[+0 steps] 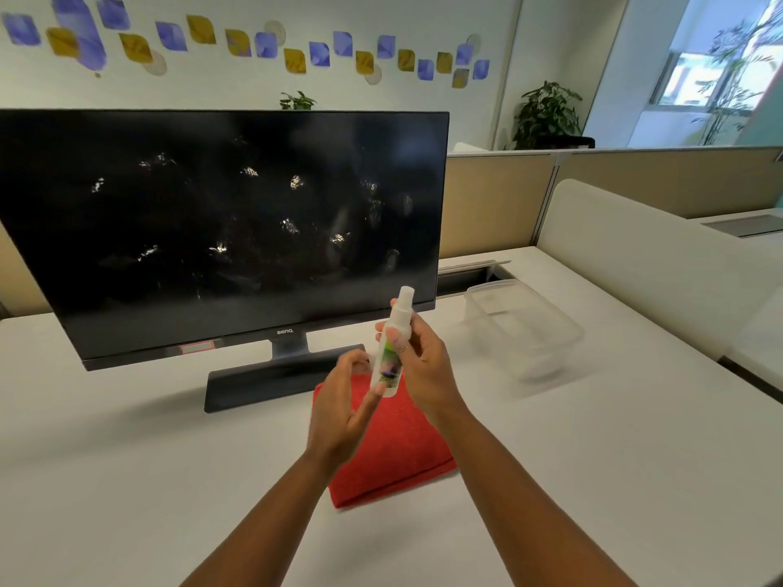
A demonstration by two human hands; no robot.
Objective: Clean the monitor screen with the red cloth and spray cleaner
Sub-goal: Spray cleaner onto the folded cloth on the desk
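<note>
Gripping slim translucent spray bottle [392, 343], right hand [417, 366]; folded red cloth [390, 451] beneath.

Glossy smudged monitor screen [220, 222]; translucent plastic spray bottle [392, 345]; red cloth [392, 455] soft, napped; matt white desk [127, 480].

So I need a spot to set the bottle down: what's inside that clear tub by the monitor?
Nothing shows inside the tub; its clear walls show only the desk. It is blurred, so something small could be missed.
</note>
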